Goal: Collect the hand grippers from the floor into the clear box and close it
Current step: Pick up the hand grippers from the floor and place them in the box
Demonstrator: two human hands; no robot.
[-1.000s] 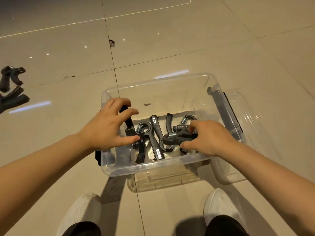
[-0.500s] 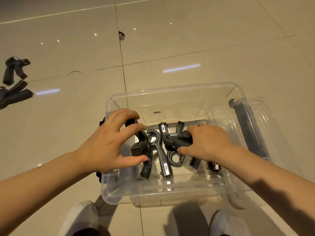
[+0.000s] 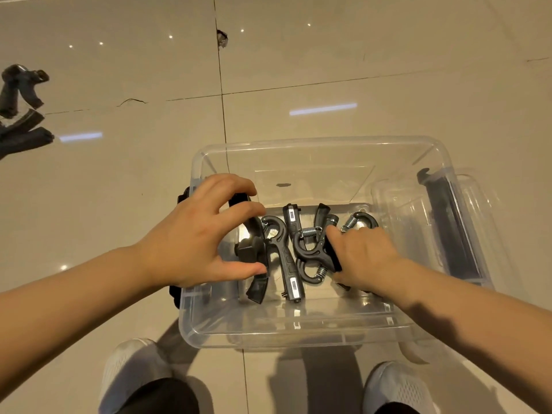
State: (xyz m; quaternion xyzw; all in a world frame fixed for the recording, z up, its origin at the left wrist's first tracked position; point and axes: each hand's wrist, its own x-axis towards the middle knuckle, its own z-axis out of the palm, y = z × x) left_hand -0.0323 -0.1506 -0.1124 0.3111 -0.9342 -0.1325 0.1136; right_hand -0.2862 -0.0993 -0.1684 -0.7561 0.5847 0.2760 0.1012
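While both hands reached into the clear box (image 3: 322, 336), the left hand (image 3: 197, 240) hovered spread wide above one hand gripper (image 3: 254, 252) — the right hand (image 3: 361, 255) pinched another (image 3: 313, 249). Two more hand grippers (image 3: 21, 115) lay on the floor (image 3: 358, 55) far left.

No legible text, brand, number or sign is resolved anywhere in the head view. Small pale label windows are seen on two hand grippers inside the clear box (image 3: 313, 336): one on the upper handle end (image 3: 291, 216), one on the lower handle end (image 3: 294, 285). Dark marks are present inside both windows, but no characters can be made out. No markings are readable on the box walls or on the floor tiles (image 3: 388, 55).
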